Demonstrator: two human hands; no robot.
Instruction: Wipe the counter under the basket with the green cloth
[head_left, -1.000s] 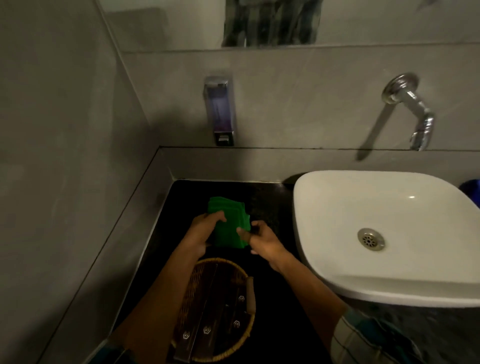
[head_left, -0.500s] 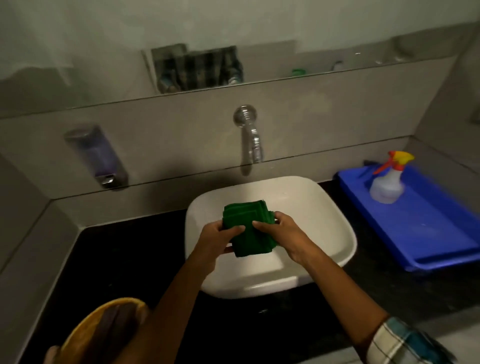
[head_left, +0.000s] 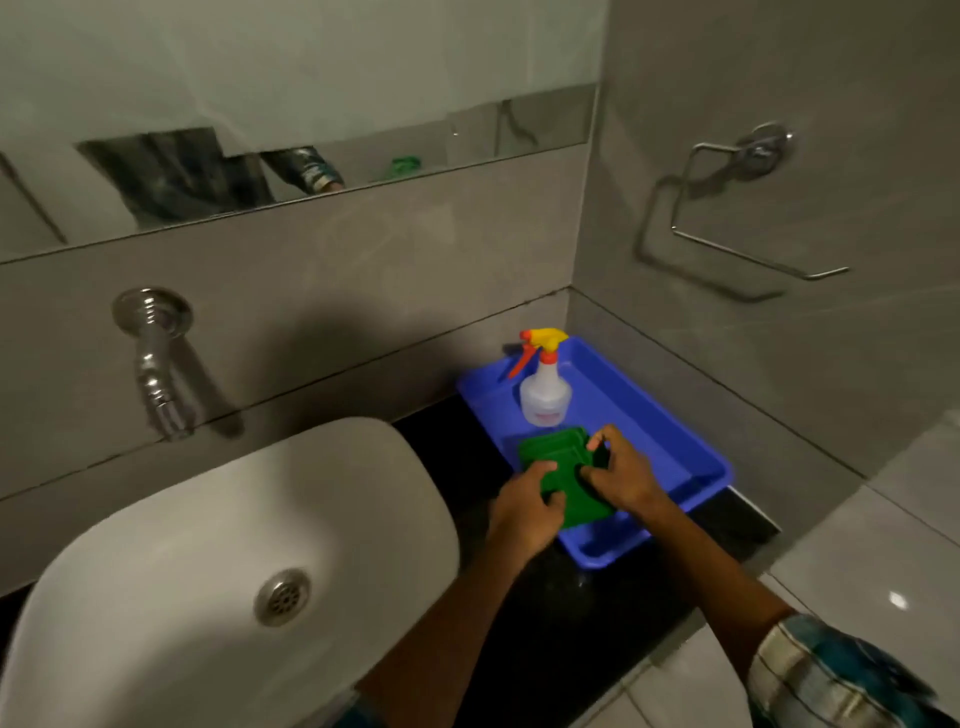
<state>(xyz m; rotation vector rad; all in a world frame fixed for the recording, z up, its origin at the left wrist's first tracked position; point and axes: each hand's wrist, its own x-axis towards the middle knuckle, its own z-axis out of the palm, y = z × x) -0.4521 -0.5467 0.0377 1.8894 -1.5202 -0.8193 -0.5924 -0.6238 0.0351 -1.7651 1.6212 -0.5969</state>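
A: What has changed from half a second ago?

B: Then both hands held the folded green cloth (head_left: 563, 467) over the white sink (head_left: 218, 525). Now the cloth is over the blue tray (head_left: 670, 441) at the right end of the black counter (head_left: 571, 613), and the view has swung right. The basket seen at the near left a second ago is out of view.

A: And a second ago?

B: The cloth was on the counter at the far left, beyond the basket, with both hands on it.

A: How are the hands placed now?

B: The left hand (head_left: 524, 512) is closed on the cloth's near left edge, thumb on top and fingers curled under. The right hand (head_left: 621, 475) grips the right side, fingers bent over the top, the forefinger hooked at the far edge.

A: Does the cloth rest on the tray?

B: I cannot tell. It lies low over the tray's near half, but whether it touches the floor of the tray is hidden by the hands.

A: What else is in the tray?

B: A spray bottle (head_left: 545, 395) with a red and yellow trigger stands upright at the far end, just beyond the cloth.

A: Anything around it?

B: A wall tap (head_left: 156, 364) is above the sink on the left, and a metal towel ring (head_left: 737, 218) hangs on the right wall. A checked sleeve (head_left: 826, 675) shows on the right arm.
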